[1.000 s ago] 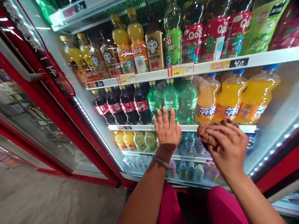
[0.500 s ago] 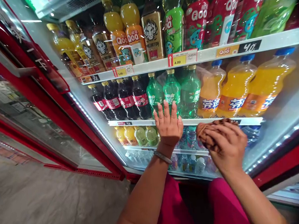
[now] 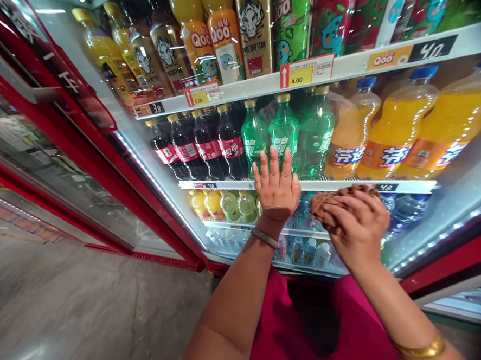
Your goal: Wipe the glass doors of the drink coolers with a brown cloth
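My left hand (image 3: 277, 186) is spread flat with its fingers apart, palm toward the glass door of a drinks fridge, in front of the green bottles (image 3: 283, 124). It holds nothing. To its right, my right hand (image 3: 359, 227) is wrapped round a crumpled brown cloth (image 3: 326, 210), beside the lower shelf edge (image 3: 412, 184). Whether either palm presses on the glass cannot be told for sure. Behind the glass stand dark cola bottles (image 3: 231, 145) on the left and large orange soda bottles (image 3: 396, 130) on the right.
Juice and other bottles fill the upper shelf (image 3: 243, 87). Small yellow and green bottles (image 3: 229, 207) stand lower down. The red fridge frame (image 3: 144, 207) runs along the left, above a grey floor (image 3: 89, 309). My knees in pink cloth (image 3: 270, 330) are below.
The camera view has shifted, so the shelves appear higher and larger. My right hand with the cloth has moved slightly left, nearer my left hand. A gold bangle now shows on my right arm.
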Available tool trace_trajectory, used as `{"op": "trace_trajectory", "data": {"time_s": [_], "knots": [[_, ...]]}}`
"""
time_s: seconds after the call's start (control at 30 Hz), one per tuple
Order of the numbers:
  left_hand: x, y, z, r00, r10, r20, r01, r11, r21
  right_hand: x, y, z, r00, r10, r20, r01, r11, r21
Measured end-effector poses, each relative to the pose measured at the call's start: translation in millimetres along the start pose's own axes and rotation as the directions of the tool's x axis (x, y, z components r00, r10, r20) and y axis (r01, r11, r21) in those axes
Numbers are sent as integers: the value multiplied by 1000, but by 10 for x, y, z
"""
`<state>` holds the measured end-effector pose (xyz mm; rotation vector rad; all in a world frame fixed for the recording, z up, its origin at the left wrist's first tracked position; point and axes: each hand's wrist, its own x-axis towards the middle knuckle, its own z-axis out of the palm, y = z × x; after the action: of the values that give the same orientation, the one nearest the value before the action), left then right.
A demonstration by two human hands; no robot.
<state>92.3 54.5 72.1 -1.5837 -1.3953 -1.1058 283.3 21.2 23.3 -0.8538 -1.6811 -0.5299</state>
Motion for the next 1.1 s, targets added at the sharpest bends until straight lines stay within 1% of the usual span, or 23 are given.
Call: {"op": "trace_trajectory", "data": {"time_s": [0.07,0.13,0.17,0.23,0.3,0.33,0.4,0.47,0.53,0.57,0.63,0.7,0.77,0.83,0.87,0.9,0.97,1.0,1.03,1.1], "knots": [[4,4,-16,1000,3,-1,-3,1000,-2,64,155,-101,990,111,-92,-112,994,-5],[7,5,-24,1000,-1,1,1,1000,1,302,204,-158,961,193,-197,-199,980,-12],[8,5,-24,1000,-1,-1,1,1000,8,445,183,-160,951,206,-233,-216,976,-18],[11,4,-22,1000,7,-15,-6,1000,28,681,70,-111,945,188,-267,-202,979,-28],[12,2,-17,1000,14,-26,-13,999,44,743,-72,-24,963,128,-238,-139,990,-28],[13,0,-15,1000,15,-27,-14,999,48,691,-128,16,976,90,-199,-96,995,-24],[10,-4,-12,1000,13,-21,-12,999,37,459,-161,58,995,13,-103,-14,1000,-10],[6,-8,-10,1000,3,12,-3,1000,11,171,-69,29,999,-19,-28,19,1000,0],[0,-10,-5,999,-5,47,6,1000,-11,-9,109,-64,999,32,-34,-32,999,-6],[-3,-11,-3,998,-9,55,9,1000,-10,-21,201,-122,994,78,-71,-79,997,-13],[-5,-10,-1,998,-13,54,12,1000,9,119,334,-225,969,178,-169,-186,982,-31],[-3,-5,-4,999,-19,49,19,1000,9,409,348,-270,941,234,-245,-253,966,-48],[5,2,-13,998,-29,58,30,999,-15,696,242,-240,934,226,-276,-250,967,-51],[14,10,-27,998,-29,52,30,999,-23,826,76,-156,950,174,-260,-191,980,-45],[18,14,-33,999,-22,33,22,1000,-17,803,-2,-109,966,130,-225,-143,989,-44],[20,15,-38,1000,-12,10,12,1000,-8,723,-62,-67,981,79,-175,-88,995,-42],[22,15,-43,1000,8,-30,-8,1000,11,438,-93,-23,999,-12,-50,11,999,-37],[21,13,-43,999,13,-37,-12,1000,21,271,-61,-26,1000,-29,-7,29,999,-29],[20,10,-42,999,12,-31,-11,999,34,119,-1,-45,1000,-21,13,21,999,-27],[18,5,-40,1000,6,-4,-6,998,58,-70,163,-123,999,43,3,-43,999,-22]]}}
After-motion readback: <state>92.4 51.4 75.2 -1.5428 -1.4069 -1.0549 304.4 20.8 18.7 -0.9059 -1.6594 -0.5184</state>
